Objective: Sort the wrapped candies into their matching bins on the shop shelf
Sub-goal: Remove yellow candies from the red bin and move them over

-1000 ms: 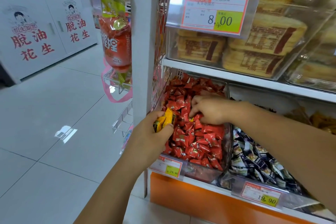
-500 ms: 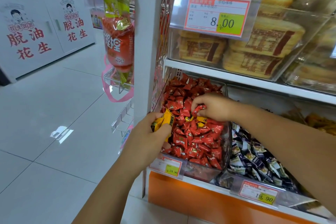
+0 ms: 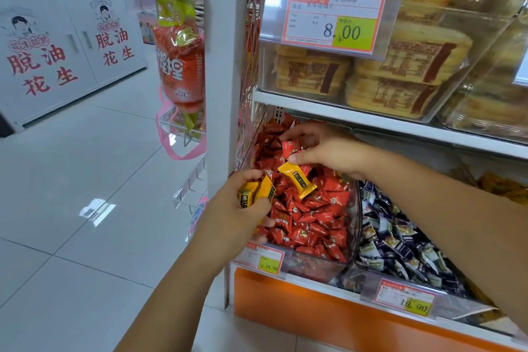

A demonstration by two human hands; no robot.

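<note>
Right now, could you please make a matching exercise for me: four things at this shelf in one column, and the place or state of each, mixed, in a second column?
Column one
1. left hand
2. right hand
3. red candies
4. dark-wrapped candies

Column two
A. in the bin with the 19.90 tag
B. holds one yellow candy above the red ones
C. in the bin with the 24.90 tag
D. grips several yellow candies

Pairs: 1-D, 2-B, 3-C, 4-A
</note>
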